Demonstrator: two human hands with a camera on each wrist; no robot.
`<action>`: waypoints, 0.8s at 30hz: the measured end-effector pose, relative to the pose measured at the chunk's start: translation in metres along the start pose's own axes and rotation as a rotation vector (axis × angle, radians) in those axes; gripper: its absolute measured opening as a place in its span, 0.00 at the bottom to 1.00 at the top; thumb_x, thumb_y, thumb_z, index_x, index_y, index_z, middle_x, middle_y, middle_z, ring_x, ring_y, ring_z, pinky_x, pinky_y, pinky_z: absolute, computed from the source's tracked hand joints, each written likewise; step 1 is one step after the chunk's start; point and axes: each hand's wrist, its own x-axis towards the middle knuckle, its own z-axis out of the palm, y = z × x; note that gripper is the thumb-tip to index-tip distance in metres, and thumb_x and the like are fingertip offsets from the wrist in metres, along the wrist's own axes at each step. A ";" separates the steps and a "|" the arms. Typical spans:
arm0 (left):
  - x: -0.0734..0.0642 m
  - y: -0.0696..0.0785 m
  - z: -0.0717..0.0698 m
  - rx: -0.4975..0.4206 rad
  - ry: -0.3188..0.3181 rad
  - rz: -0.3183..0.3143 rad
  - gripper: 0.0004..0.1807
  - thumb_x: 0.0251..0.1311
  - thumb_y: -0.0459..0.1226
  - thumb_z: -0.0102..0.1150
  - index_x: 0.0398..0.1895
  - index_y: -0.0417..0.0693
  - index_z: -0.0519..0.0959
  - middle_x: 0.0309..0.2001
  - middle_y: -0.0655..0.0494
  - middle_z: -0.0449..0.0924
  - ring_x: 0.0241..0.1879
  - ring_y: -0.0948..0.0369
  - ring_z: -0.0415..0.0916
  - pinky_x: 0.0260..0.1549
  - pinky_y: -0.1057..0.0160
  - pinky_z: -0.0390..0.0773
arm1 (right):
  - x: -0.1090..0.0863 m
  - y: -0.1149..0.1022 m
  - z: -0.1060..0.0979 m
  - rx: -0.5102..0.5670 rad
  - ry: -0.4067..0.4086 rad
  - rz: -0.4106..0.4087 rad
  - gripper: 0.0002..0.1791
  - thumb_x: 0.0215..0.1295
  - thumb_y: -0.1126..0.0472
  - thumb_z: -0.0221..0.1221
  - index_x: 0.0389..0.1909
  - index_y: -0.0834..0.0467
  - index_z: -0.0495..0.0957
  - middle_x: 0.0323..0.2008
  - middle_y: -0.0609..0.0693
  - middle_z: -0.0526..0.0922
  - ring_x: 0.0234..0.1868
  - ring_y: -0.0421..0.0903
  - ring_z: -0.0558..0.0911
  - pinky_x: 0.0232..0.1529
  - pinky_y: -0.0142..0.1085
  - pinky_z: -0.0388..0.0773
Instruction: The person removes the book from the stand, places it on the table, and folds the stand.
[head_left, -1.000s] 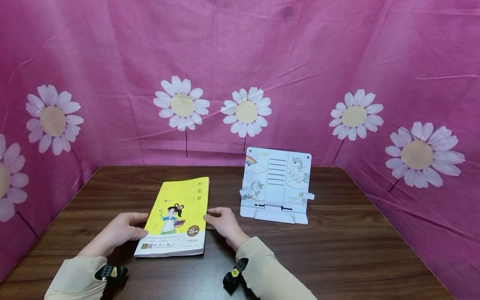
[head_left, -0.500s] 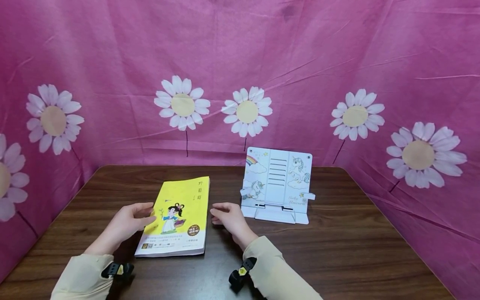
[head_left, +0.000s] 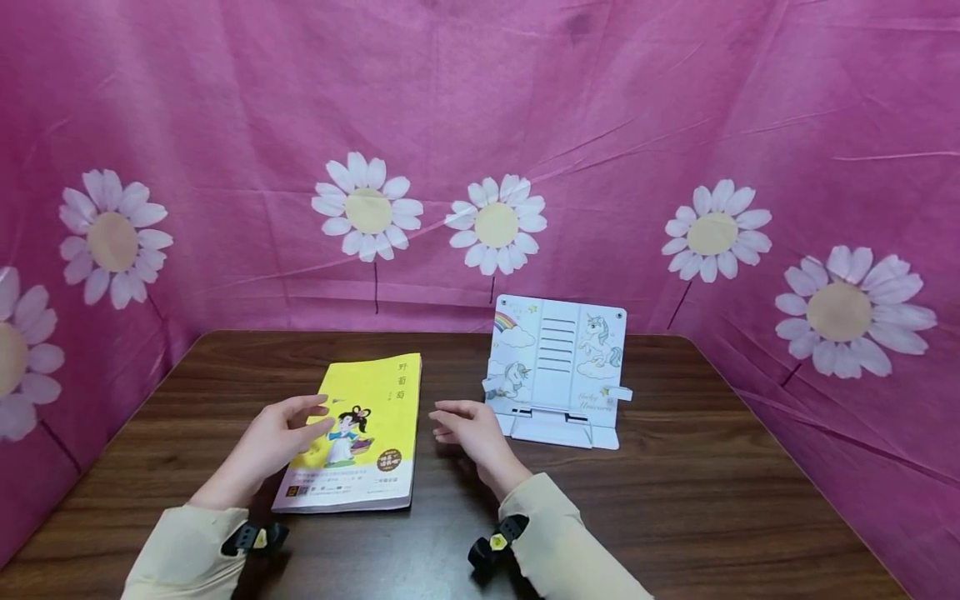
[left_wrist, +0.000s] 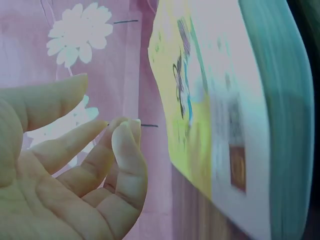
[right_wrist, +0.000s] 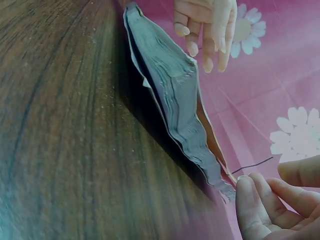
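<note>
Head cam: your L hand (head_left: 273, 440), loosely curved, nothing held, is over L edge of yellow book (head_left: 360, 433); your R hand (head_left: 476, 435), relaxed, nothing held, btwn book & white stand (head_left: 557, 358).

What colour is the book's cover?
The cover is mostly yellow, with a white band along its near end; clearest in the head view.

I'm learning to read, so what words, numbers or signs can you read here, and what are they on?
"野葡萄": on the book, top right of the cover.
"Unicorn": on the stand, low on the right; the word above it is too faint to be sure.
Too small or blurred: the book's round badge, its small print, and the yellow marks on the wrist straps.
</note>
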 end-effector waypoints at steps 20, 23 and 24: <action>0.006 0.029 0.030 -0.123 0.006 0.099 0.27 0.68 0.40 0.59 0.65 0.33 0.71 0.54 0.37 0.80 0.46 0.53 0.81 0.39 0.65 0.81 | -0.004 -0.005 -0.031 0.051 0.050 -0.011 0.20 0.70 0.62 0.58 0.57 0.71 0.77 0.52 0.66 0.83 0.37 0.45 0.87 0.47 0.39 0.85; 0.006 0.034 0.034 -0.139 0.008 0.104 0.27 0.68 0.40 0.59 0.65 0.34 0.71 0.55 0.37 0.80 0.48 0.52 0.81 0.40 0.64 0.80 | -0.004 -0.005 -0.035 0.073 0.066 -0.002 0.20 0.69 0.63 0.59 0.57 0.71 0.77 0.51 0.66 0.84 0.36 0.44 0.87 0.45 0.37 0.85; 0.007 0.035 0.036 -0.158 0.004 0.098 0.27 0.68 0.40 0.59 0.65 0.34 0.71 0.55 0.37 0.80 0.49 0.51 0.80 0.41 0.63 0.81 | -0.004 -0.005 -0.036 0.078 0.071 -0.006 0.20 0.69 0.63 0.59 0.57 0.71 0.77 0.51 0.65 0.84 0.36 0.44 0.87 0.45 0.37 0.85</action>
